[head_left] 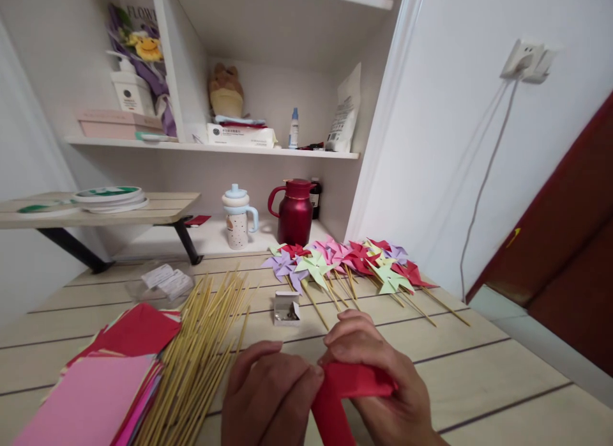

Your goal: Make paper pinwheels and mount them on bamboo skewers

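Note:
Both hands meet over a folded piece of red paper [357, 380] near the table's front edge. My left hand [272, 392] has its fingers closed at the paper's left edge. My right hand [383, 366] wraps round the paper from the right, its fingers bent over the top. Part of the paper is hidden behind the fingers. Just beyond the hands stands a small open box [287, 308] with tiny dark pieces inside. Left of my left hand lies a heap of thin wooden sticks [201, 350], beside a stack of coloured paper squares [90, 401].
Finished paper pinwheels [316, 266] on sticks lie at the back right. A red jug [294, 213] and a speckled cup [237, 219] stand behind them and to the left. A clear container [167, 283] with white labels sits near a small raised stand [179, 206].

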`<action>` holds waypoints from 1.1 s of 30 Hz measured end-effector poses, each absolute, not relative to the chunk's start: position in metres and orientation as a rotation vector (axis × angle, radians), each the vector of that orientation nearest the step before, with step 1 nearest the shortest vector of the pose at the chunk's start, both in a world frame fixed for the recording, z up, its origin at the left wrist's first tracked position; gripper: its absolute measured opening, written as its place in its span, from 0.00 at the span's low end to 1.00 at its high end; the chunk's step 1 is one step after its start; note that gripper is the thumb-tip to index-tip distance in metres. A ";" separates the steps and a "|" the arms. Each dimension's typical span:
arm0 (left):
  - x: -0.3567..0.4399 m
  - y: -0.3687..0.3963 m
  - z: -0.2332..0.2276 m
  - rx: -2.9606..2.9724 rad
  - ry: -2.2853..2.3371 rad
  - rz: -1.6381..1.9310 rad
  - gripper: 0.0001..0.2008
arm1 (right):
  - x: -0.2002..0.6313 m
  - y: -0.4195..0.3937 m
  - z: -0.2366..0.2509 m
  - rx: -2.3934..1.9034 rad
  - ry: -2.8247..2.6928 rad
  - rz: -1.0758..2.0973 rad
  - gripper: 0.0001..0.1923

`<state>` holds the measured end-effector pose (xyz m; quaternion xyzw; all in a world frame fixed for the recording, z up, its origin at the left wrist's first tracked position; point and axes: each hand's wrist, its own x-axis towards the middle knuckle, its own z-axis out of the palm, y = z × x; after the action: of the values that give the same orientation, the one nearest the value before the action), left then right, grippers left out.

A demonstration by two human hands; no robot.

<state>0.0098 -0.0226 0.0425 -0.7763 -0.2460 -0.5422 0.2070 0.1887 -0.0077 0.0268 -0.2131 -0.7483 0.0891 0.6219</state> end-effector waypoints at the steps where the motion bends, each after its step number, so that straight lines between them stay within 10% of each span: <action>1: 0.009 -0.022 0.042 -2.183 -0.681 -1.490 0.10 | 0.189 -0.008 0.029 -0.488 -1.726 0.214 0.05; 33: -0.001 -0.014 0.033 -2.349 -0.750 -1.410 0.09 | 0.191 -0.011 0.035 -0.551 -1.751 0.187 0.03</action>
<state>-0.0007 -0.0143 0.0335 -0.8175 -0.2611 -0.4908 0.1501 0.1905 -0.0113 0.0351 -0.2382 -0.7564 0.0806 0.6038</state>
